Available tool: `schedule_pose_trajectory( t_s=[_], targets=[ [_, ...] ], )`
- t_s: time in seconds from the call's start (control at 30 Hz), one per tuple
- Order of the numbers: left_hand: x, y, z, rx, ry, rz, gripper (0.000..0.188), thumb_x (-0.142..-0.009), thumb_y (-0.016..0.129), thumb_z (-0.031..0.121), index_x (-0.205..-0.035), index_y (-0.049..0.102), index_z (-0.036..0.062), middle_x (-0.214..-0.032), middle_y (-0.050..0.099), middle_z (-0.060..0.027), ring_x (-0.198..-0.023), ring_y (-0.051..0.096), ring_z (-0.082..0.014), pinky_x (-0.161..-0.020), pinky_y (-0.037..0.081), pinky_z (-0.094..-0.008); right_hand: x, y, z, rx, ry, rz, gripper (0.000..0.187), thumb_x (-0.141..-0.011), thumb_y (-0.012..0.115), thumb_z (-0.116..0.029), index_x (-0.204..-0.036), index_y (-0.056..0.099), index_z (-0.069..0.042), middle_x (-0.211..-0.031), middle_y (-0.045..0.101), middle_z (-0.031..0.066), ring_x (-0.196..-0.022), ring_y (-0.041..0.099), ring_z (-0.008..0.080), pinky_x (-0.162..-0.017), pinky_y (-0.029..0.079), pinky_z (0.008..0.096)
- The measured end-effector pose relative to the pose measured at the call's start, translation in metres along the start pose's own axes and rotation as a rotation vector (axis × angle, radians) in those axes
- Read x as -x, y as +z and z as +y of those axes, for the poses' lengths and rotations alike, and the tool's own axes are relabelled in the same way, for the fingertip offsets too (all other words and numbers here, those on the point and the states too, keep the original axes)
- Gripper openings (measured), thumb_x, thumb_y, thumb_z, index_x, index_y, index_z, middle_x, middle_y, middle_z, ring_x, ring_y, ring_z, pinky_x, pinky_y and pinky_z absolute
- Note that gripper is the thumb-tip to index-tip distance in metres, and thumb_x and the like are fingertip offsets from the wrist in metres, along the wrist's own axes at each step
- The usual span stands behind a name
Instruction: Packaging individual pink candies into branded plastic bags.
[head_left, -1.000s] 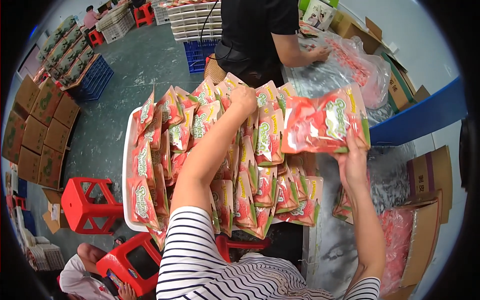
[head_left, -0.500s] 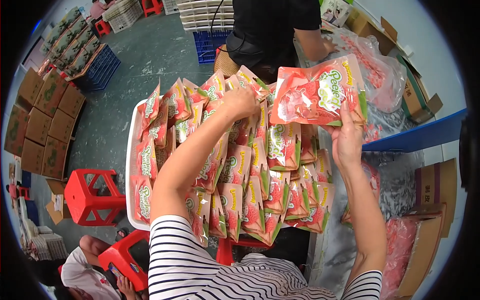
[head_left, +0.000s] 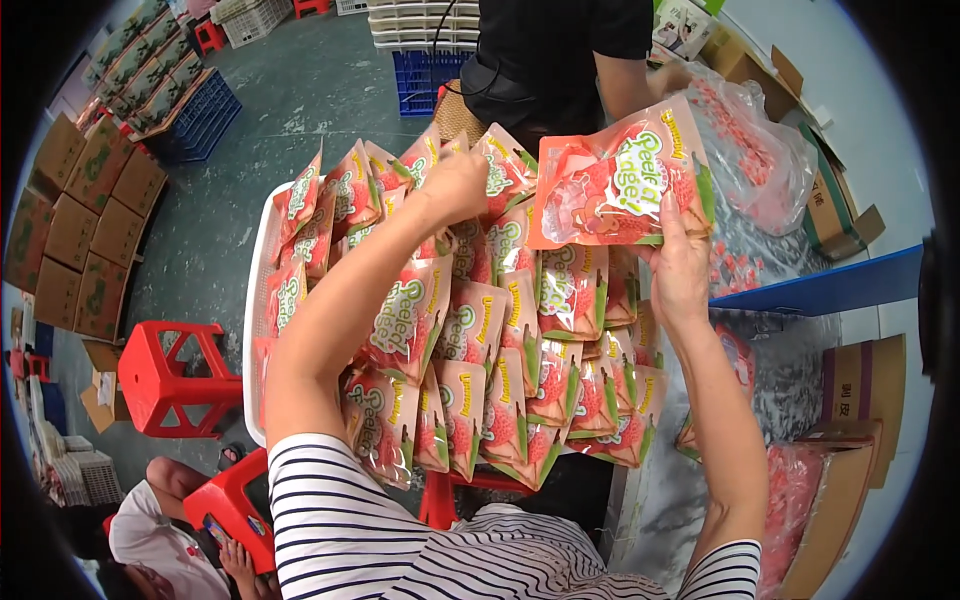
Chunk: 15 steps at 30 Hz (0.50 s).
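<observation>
Right hand [head_left: 680, 270]: one, thumb on the front face, fingers behind, pinching the lower right corner of a glossy pink stand-up pouch [head_left: 625, 180]; pouch raised above the crate's far right side, face up, not laid among the others; left hand [head_left: 457, 187]: one, fingers curled, above the far rows, whether gripping a pouch cannot be told; change over the last half second: left hand shifted leftward along the row, baring the pouch beside its knuckles, right hand's pouch still held, so that one remains unplaced; beneath: packed pouches [head_left: 570, 285], overlapping, in a white plastic crate [head_left: 255, 310]; right: metal worktable [head_left: 655, 500], clear bag of pink pieces [head_left: 745, 150]; beyond: co-worker in black [head_left: 560, 60]; left: red plastic stool [head_left: 175, 380], stacked cardboard cartons [head_left: 75, 230].
</observation>
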<state>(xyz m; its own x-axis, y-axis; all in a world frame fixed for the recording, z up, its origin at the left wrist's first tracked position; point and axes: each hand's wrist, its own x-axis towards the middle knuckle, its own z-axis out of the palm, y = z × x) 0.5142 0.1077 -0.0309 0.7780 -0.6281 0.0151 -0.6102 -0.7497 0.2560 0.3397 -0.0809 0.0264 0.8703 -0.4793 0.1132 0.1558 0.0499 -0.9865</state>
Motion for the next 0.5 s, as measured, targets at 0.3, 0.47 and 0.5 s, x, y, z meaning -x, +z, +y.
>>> schedule_pose_trajectory(
  t_s=[0.3, 0.47, 0.5],
  targets=[
    [0.020, -0.028, -0.034, 0.229, 0.033, 0.088, 0.018, -0.069, 0.064, 0.011, -0.069, 0.064, -0.0072, -0.064, 0.060, -0.0243, -0.063, 0.065, -0.0338, -0.056, 0.049, -0.0394, 0.003, 0.086, 0.114, 0.502, 0.513, -0.350, 0.040, -0.096, 0.050, -0.034, -0.113, 0.055, 0.002, -0.097, 0.065, 0.0149, -0.084, 0.066, 0.0203, -0.070, 0.053, 0.0326],
    [0.028, -0.028, -0.021, 0.385, 0.085, 0.317, 0.031, -0.084, 0.063, 0.020, -0.103, 0.063, -0.0056, -0.071, 0.065, -0.0198, -0.062, 0.065, -0.0305, -0.061, 0.050, -0.0376, 0.017, 0.086, 0.118, 0.428, 0.270, -0.357, 0.031, -0.094, 0.053, -0.025, -0.075, 0.057, -0.001, -0.062, 0.054, 0.0015, -0.058, 0.049, 0.0116, -0.057, 0.041, 0.0308],
    [0.026, -0.024, -0.013, 0.600, 0.091, 0.365, 0.040, -0.091, 0.058, 0.023, -0.121, 0.054, -0.0026, -0.098, 0.066, -0.0209, -0.079, 0.065, -0.0308, -0.074, 0.050, -0.0368, 0.012, 0.077, 0.121, 0.424, 0.303, -0.373, 0.026, -0.094, 0.053, -0.023, -0.081, 0.059, -0.001, -0.067, 0.056, 0.0006, -0.061, 0.050, 0.0096, -0.059, 0.042, 0.0281]
  ],
)
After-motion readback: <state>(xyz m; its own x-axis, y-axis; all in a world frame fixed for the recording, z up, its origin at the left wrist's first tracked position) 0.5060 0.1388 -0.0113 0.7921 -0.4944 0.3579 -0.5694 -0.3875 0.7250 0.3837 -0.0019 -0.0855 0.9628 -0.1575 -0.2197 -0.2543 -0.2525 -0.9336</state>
